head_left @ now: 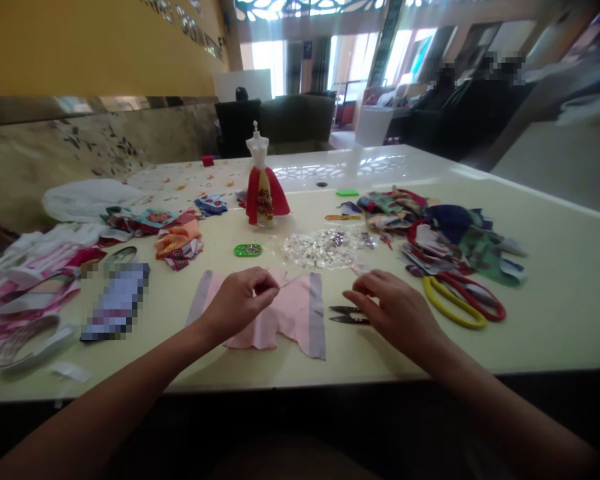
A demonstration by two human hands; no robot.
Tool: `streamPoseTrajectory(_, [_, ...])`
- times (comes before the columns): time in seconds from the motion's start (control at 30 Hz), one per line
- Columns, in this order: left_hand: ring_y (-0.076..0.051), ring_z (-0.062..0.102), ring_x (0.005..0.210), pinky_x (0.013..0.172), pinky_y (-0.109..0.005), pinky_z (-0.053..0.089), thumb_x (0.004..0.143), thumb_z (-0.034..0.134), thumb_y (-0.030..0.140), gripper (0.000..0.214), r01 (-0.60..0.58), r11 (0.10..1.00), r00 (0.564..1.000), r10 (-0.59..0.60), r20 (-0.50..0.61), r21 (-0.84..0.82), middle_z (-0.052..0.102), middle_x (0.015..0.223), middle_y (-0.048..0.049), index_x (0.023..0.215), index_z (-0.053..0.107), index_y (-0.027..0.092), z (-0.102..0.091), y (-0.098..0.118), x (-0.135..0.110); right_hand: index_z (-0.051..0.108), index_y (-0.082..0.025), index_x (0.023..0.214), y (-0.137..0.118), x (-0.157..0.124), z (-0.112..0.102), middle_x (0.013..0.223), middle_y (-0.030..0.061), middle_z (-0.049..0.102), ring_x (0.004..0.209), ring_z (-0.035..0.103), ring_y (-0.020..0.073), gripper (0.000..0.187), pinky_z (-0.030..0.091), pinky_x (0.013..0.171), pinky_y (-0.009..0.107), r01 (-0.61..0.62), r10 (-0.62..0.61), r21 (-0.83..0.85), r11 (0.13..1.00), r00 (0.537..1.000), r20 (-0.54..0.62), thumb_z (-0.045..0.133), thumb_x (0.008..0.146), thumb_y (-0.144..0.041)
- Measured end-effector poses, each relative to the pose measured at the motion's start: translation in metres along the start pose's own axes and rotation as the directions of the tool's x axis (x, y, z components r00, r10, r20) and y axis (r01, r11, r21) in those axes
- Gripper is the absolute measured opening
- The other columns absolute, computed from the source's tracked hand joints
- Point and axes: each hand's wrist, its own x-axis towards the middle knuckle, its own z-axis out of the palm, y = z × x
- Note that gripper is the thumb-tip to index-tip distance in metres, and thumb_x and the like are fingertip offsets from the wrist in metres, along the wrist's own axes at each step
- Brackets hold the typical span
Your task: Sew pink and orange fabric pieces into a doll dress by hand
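My left hand (240, 300) hovers over a pink cloth piece with grey side bands (293, 313), its fingers pinched on a thin needle or thread that points right. My right hand (395, 307) rests on the table just right of the cloth, fingers curled and pinched near the other end of the thread; what it holds is too fine to make out. Small dark thread snips (347, 315) lie under its fingers. A clear bag of beads (325, 248) lies just beyond both hands.
A small mannequin in a red dress (264, 187) stands at the table's middle. Fabric scraps (445, 230) and yellow and red scissors (463, 297) lie to the right. Ribbon, tape rolls (30, 340) and more scraps (177, 243) are at left. People sit far behind.
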Motion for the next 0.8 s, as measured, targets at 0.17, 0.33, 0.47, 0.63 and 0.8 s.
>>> streamPoseTrajectory(0.17, [-0.018,0.059,0.075,0.068,-0.030,0.044,0.093,0.055,0.018,0.018,-0.300,0.805,0.908,0.406,-0.107,0.513,0.066,0.078,-0.0045,0.080,0.068,0.016,0.005,0.004,0.006,0.063,-0.018,0.072,-0.014,0.033,0.000,0.065,0.0005,0.057,0.057,0.051,0.0124,0.039,0.040,0.058,0.028,-0.330,0.096,0.699,0.634,0.931,0.352,0.063,0.083,-0.055])
streamPoseTrajectory(0.33, [-0.020,0.055,0.071,0.069,-0.034,0.044,0.094,0.053,0.016,0.023,-0.345,0.515,0.809,0.588,-0.030,0.784,0.063,0.071,-0.0045,0.076,0.067,0.016,0.005,0.007,0.011,0.064,-0.016,0.074,-0.022,0.048,0.010,0.064,-0.0005,0.058,0.052,0.050,0.0089,0.044,0.039,0.053,0.025,-0.454,0.054,0.783,0.424,0.876,0.479,0.070,0.077,-0.059])
streamPoseTrajectory(0.47, [-0.020,0.054,0.070,0.068,-0.034,0.044,0.094,0.055,0.015,0.021,-0.332,0.474,0.784,0.620,-0.041,0.815,0.064,0.070,-0.0043,0.077,0.068,0.016,0.005,0.007,0.015,0.062,-0.015,0.071,-0.023,0.051,0.010,0.062,-0.0017,0.057,0.052,0.049,0.0077,0.035,0.038,0.052,0.024,-0.449,0.057,0.783,0.431,0.879,0.473,0.075,0.074,-0.047])
streamPoseTrajectory(0.63, [-0.020,0.056,0.072,0.069,-0.034,0.045,0.092,0.057,0.013,0.019,-0.350,0.452,0.762,0.647,-0.031,0.820,0.065,0.070,-0.0045,0.077,0.067,0.016,0.008,0.005,0.019,0.062,-0.015,0.071,-0.019,0.056,0.012,0.060,-0.0020,0.057,0.051,0.049,0.0079,0.026,0.038,0.052,0.024,-0.452,0.080,0.781,0.432,0.881,0.466,0.074,0.072,-0.039])
streamPoseTrajectory(0.8, [-0.019,0.055,0.069,0.068,-0.033,0.045,0.091,0.058,0.013,0.017,-0.345,0.446,0.746,0.664,-0.047,0.826,0.064,0.070,-0.0036,0.077,0.067,0.016,0.012,0.003,0.024,0.063,-0.015,0.067,-0.016,0.062,0.013,0.058,-0.0016,0.056,0.051,0.048,0.0086,0.019,0.040,0.050,0.024,-0.454,0.093,0.768,0.451,0.880,0.465,0.071,0.069,-0.033])
